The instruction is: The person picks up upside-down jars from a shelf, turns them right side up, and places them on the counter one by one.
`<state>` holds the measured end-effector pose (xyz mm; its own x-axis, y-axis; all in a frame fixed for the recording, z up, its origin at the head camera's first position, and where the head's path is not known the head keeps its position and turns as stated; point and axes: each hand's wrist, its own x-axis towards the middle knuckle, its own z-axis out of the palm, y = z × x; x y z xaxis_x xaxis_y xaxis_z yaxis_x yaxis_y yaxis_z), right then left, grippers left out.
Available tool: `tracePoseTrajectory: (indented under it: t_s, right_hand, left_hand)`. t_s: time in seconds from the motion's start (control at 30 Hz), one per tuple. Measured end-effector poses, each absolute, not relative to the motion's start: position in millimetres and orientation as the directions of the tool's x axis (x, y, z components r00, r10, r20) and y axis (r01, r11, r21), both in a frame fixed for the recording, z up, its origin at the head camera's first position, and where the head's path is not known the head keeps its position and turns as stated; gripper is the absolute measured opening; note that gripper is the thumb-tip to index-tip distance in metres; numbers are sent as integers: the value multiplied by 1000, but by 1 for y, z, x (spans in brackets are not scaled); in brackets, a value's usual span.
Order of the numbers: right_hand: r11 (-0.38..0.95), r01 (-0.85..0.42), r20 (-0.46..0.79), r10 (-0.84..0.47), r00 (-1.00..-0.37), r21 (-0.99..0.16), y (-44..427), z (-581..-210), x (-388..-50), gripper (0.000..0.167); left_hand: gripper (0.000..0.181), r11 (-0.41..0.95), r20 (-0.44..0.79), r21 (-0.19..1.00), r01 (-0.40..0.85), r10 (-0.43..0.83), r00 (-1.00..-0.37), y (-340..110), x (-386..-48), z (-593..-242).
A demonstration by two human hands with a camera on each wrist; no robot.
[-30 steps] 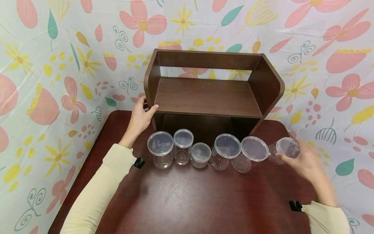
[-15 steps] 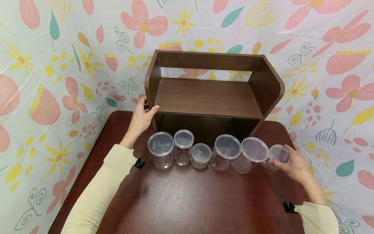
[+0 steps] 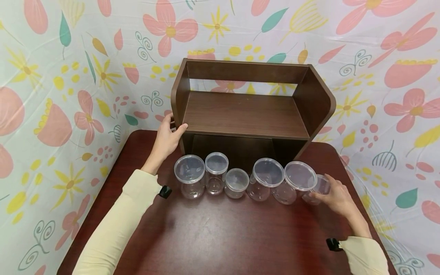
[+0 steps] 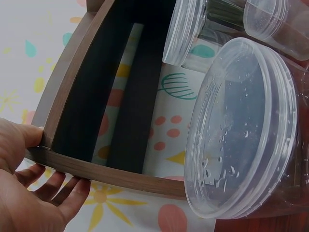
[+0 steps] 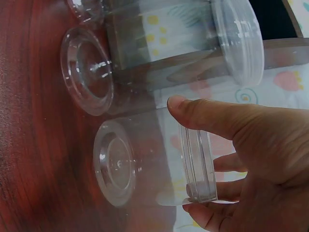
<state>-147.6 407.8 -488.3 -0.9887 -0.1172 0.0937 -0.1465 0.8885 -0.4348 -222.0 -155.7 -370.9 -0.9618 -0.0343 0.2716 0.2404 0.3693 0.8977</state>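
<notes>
My left hand (image 3: 166,139) grips the left side panel of a dark brown wooden shelf (image 3: 244,112). In the left wrist view its thumb lies on one side of the board (image 4: 108,175) and its fingers on the other. On the far right, my right hand (image 3: 338,198) holds a small clear lidded jar (image 3: 321,185) near its lid. Seen from the right wrist, that jar (image 5: 147,162) stands upright on the table, beside a taller clear jar (image 5: 241,43). Whether the two jars touch, I cannot tell.
Several clear lidded jars of different sizes line up before the shelf, among them a wide one (image 3: 189,170), a narrow one (image 3: 216,164) and a short one (image 3: 236,181). All stand on a dark red table (image 3: 213,236). Flower-patterned cloth (image 3: 86,49) hangs behind and at both sides.
My right hand has moved left with the small jar, bringing it down to the right end of the row. The left hand has kept its hold on the shelf.
</notes>
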Motion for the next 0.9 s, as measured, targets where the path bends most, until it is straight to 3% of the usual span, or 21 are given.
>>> tracePoseTrajectory:
  t_s: [0.9]
  right_hand:
    - [888, -117, 28, -117, -993, -444, 404, -496, -148, 96]
  left_hand:
    - [52, 365, 271, 900, 238, -41, -962, -156, -222, -372]
